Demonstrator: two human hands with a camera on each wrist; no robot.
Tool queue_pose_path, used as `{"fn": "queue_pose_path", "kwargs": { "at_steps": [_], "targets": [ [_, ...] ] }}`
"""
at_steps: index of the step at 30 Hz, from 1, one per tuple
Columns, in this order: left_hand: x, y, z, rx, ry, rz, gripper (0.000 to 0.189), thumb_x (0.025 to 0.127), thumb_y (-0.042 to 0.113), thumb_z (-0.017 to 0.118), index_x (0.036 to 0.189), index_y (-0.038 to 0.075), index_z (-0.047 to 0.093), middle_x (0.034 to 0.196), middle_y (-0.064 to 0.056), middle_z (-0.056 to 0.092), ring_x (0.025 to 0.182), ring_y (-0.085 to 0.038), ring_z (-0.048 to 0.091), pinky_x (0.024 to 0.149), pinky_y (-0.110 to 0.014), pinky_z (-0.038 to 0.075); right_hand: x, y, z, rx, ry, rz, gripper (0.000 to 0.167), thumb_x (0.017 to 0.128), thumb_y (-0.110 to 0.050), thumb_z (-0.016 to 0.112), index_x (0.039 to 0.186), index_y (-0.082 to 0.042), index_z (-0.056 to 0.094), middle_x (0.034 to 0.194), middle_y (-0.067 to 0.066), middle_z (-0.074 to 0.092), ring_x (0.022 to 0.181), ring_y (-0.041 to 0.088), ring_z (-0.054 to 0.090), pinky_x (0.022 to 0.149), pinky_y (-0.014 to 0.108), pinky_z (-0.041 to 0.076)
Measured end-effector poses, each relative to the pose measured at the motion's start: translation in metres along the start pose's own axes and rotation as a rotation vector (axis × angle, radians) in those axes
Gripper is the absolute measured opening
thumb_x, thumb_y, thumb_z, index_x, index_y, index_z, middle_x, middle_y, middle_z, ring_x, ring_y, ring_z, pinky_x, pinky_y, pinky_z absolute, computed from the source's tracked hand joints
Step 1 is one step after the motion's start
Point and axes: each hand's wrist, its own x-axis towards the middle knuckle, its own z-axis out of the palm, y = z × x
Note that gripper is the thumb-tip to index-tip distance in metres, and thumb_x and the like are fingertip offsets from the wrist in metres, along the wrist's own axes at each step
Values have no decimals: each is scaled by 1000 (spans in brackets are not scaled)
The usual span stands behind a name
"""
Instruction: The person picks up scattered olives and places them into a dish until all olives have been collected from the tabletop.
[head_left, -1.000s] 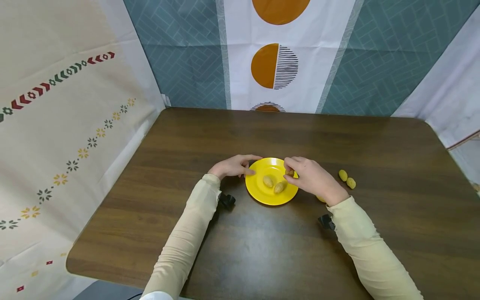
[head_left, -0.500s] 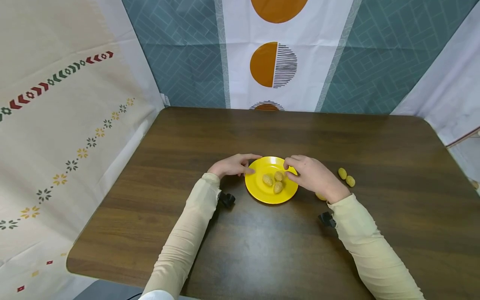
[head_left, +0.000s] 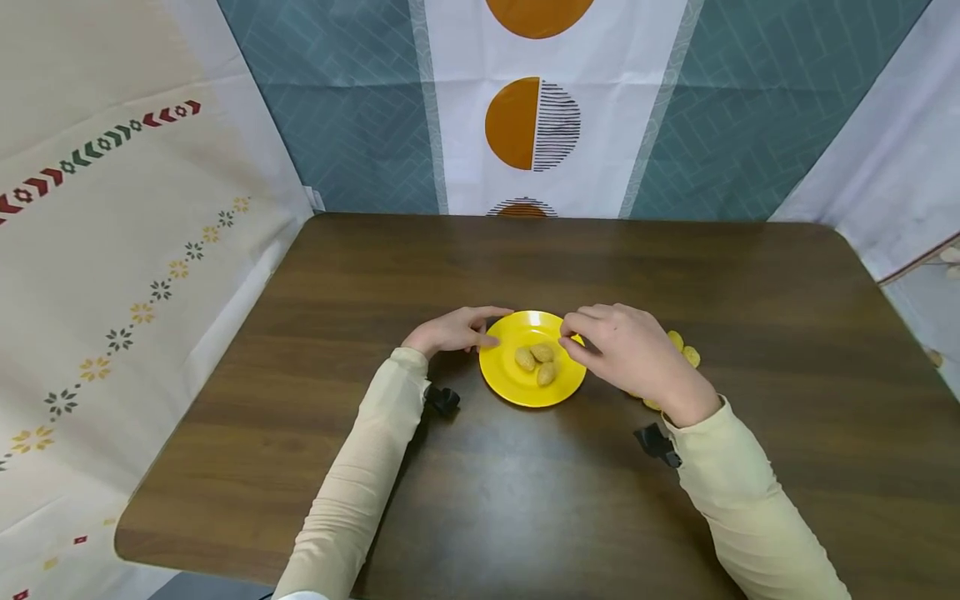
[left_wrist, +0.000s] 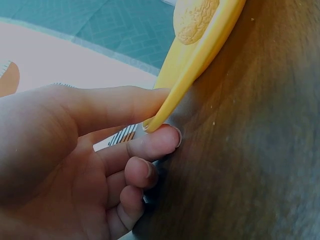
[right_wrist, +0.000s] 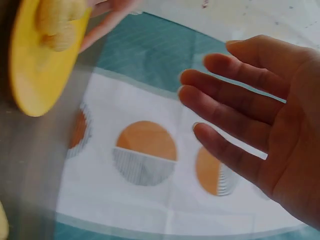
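A yellow plate [head_left: 517,389] lies on the table with three wrinkled, pale yellow-brown walnuts [head_left: 547,373] grouped near its middle. My left hand [head_left: 450,329] holds the plate's left rim; in the left wrist view the thumb is on top of the rim [left_wrist: 182,85] and the index finger beneath, with one walnut [left_wrist: 196,20] showing beyond. Over the plate's right edge hovers my right hand [head_left: 630,354]. In the right wrist view that hand [right_wrist: 295,115] holds nothing, its fingers loosely extended and apart from the plate [right_wrist: 30,95].
More walnuts [head_left: 691,357] lie on the brown wooden table [head_left: 375,275] to the right, partly hidden behind my right hand and wrist. A patterned curtain [head_left: 345,125] hangs behind the far table edge, and a pale cloth [head_left: 97,208] is at the left.
My right hand set a third walnut down on the plate and let go of it, then lifted slightly away. The left hand stays at the rim; the head view shifted a little.
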Motion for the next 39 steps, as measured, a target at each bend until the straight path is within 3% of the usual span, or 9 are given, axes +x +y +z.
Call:
{"fn": "queue_pose_path", "kwargs": {
  "at_steps": [6,12,19,28,39],
  "targets": [
    [-3,1,-1,7,1,10,59,95,23,60,149,27,37,76,-4,47,67,-19,47,64,-26,41,-9,-15,-11,-41,63,-72,7,83,-12,74,87,-13,68,75,-3,66,61,9,48,64,29,46],
    [0,2,-3,21,0,14,59,95,24,61,149,29,37,76,-3,47,67,-19,47,64,-26,41,-9,-15,-13,-51,78,-97,10,81,-12,76,86,-12,68,75,-3,67,60,9,50,64,29,47],
    [-1,2,-4,21,7,10,59,95,23,61,149,29,38,76,-3,46,67,-19,47,64,-26,41,-6,-8,-14,-64,-15,-50,9,82,-13,75,85,-12,66,70,-3,63,56,10,44,60,28,45],
    [-3,2,-2,13,-1,8,58,96,23,59,149,28,37,76,-4,47,68,-19,47,63,-26,41,-6,-2,-14,-55,-92,13,8,85,-15,73,87,-12,67,77,-2,67,59,11,47,62,30,47],
    [-2,0,-1,-1,-3,-12,58,96,24,60,148,31,38,79,-4,47,69,-19,47,64,-26,41,-9,27,-14,-40,-313,140,21,83,-18,76,99,-11,66,94,3,70,60,11,50,61,31,50]
  ]
}}
